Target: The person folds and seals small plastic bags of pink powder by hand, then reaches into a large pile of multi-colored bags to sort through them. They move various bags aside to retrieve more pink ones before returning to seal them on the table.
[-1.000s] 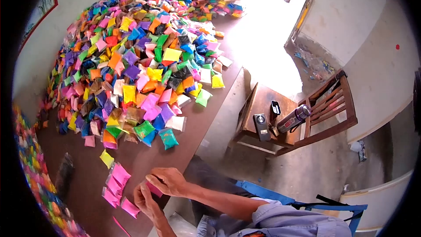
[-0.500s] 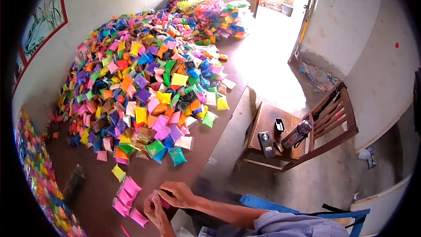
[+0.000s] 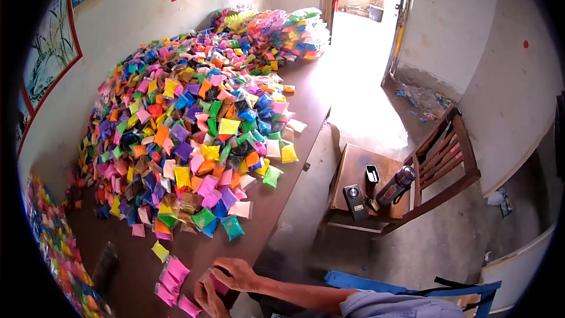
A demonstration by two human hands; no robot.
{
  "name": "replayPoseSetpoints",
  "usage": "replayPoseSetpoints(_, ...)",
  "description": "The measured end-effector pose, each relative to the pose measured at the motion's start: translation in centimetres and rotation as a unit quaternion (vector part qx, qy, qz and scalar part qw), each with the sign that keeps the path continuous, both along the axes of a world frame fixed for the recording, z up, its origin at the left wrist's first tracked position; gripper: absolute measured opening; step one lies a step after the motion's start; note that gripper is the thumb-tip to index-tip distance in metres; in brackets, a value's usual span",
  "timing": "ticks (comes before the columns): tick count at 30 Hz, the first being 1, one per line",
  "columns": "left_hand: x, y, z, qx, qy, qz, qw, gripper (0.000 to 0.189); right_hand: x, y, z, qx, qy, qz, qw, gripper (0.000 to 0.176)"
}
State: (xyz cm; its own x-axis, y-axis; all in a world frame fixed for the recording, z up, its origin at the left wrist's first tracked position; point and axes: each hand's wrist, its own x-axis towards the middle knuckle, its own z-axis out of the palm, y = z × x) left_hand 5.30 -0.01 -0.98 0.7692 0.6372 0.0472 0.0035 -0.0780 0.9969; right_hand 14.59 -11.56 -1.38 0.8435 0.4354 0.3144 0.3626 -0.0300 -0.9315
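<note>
Near the bottom of the view, my left hand and my right hand are close together over the brown table. Both have their fingers closed on a pink packet, which is partly hidden by the fingers. Just left of my hands lie several pink packets in a short column, with a yellow packet above them. A large heap of small colourful packets covers the table beyond; a teal packet sits at its near edge.
To the right, a wooden chair holds a flask, a dark device and an open black case. More packets are piled at the far left. A dark clear-wrapped bundle lies near them. Blue chair frame beside me.
The camera view has tilted up a little, so the scene sits lower. Both hands remain together at the pink packet, with slightly shifted fingers.
</note>
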Motion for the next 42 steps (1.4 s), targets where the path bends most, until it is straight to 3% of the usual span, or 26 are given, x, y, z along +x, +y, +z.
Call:
replayPoseSetpoints(1, 0.0, 0.0, 0.0, 0.002, -0.002, -0.001, 1.0, 0.026, 0.0, 0.0, -0.1, 0.002, -0.002, -0.001, 1.0, 0.02)
replayPoseSetpoints(3, -0.2, 0.1, 0.0, 0.121, 0.02, -0.003, 0.992, 0.03, -0.1, 0.0, -0.1, 0.017, 0.0, -0.008, 1.0, 0.02)
replayPoseSetpoints(5, -1.0, 1.4, -1.5, 0.115, 0.043, -0.014, 0.992, 0.032, -0.3, -0.7, 1.2, 0.007, 0.001, 0.012, 1.0, 0.022)
replayPoseSetpoints(7, -0.6, 0.6, -0.2, 0.108, 0.065, -0.026, 0.992, 0.034, -0.3, -0.9, 1.2, -0.002, 0.001, 0.031, 1.0, 0.023)
replayPoseSetpoints(10, 0.0, -0.4, 0.4, 0.11, 0.011, -0.006, 0.994, 0.036, -0.6, 0.1, -0.3, 0.009, -0.073, 0.027, 0.997, 0.026)
replayPoseSetpoints(12, 0.8, -0.1, -1.3, 0.215, -0.007, 0.092, 0.972, 0.027, -0.5, 0.4, -0.9, 0.042, -0.113, 0.011, 0.993, 0.029)
replayPoseSetpoints(15, 0.0, -1.1, 0.2, 0.179, 0.045, 0.022, 0.983, 0.037, -0.4, 0.2, -0.7, 0.016, -0.03, -0.004, 0.999, 0.03)
replayPoseSetpoints(19, -0.1, -1.6, 0.7, 0.182, 0.059, 0.025, 0.981, 0.038, -0.2, 0.0, -0.4, 0.014, -0.034, -0.011, 0.999, 0.031)
replayPoseSetpoints(22, 0.0, -0.9, -1.0, 0.113, 0.043, 0.036, 0.992, 0.033, 0.0, -0.1, -0.5, -0.006, -0.016, 0.017, 1.0, 0.031)
replayPoseSetpoints(24, 0.2, -0.7, -0.7, 0.198, 0.03, 0.041, 0.979, 0.021, -0.3, 0.2, -0.9, -0.047, -0.019, -0.005, 0.999, 0.03)
replayPoseSetpoints(26, 0.0, -1.6, 0.1, 0.116, 0.043, 0.03, 0.992, 0.022, 0.0, 0.1, -1.5, -0.093, -0.036, -0.014, 0.995, 0.028)
replayPoseSetpoints(27, 0.2, -2.7, 1.8, 0.08, 0.086, 0.045, 0.992, 0.021, 0.1, 1.4, -3.9, -0.222, -0.111, 0.009, 0.969, 0.028)
replayPoseSetpoints(28, -0.5, -1.8, -0.4, 0.064, 0.039, 0.026, 0.997, 0.021, -0.4, 1.2, -4.0, -0.128, -0.116, -0.056, 0.983, 0.027)
replayPoseSetpoints(29, -0.1, -2.2, 1.3, 0.173, 0.121, 0.034, 0.977, 0.021, -0.2, -0.1, 0.0, -0.079, 0.035, -0.062, 0.994, 0.025)
replayPoseSetpoints(31, -0.2, -1.9, 1.1, 0.184, 0.123, 0.025, 0.975, 0.025, 0.0, 0.2, -0.4, -0.007, 0.009, -0.059, 0.998, 0.028)
replayPoseSetpoints(35, 0.5, -1.9, 0.5, 0.234, 0.04, 0.035, 0.971, 0.028, 0.3, -0.2, 0.5, -0.006, 0.0, -0.032, 0.999, 0.023)
replayPoseSetpoints(38, 0.1, -1.7, 0.7, 0.225, 0.089, 0.029, 0.97, 0.029, 0.1, -0.1, 1.1, -0.006, 0.015, -0.021, 1.0, 0.026)
replayPoseSetpoints(42, 0.1, -2.1, 1.4, 0.179, 0.068, 0.02, 0.981, 0.031, 0.1, -0.1, 0.7, 0.002, 0.019, -0.023, 1.0, 0.029)
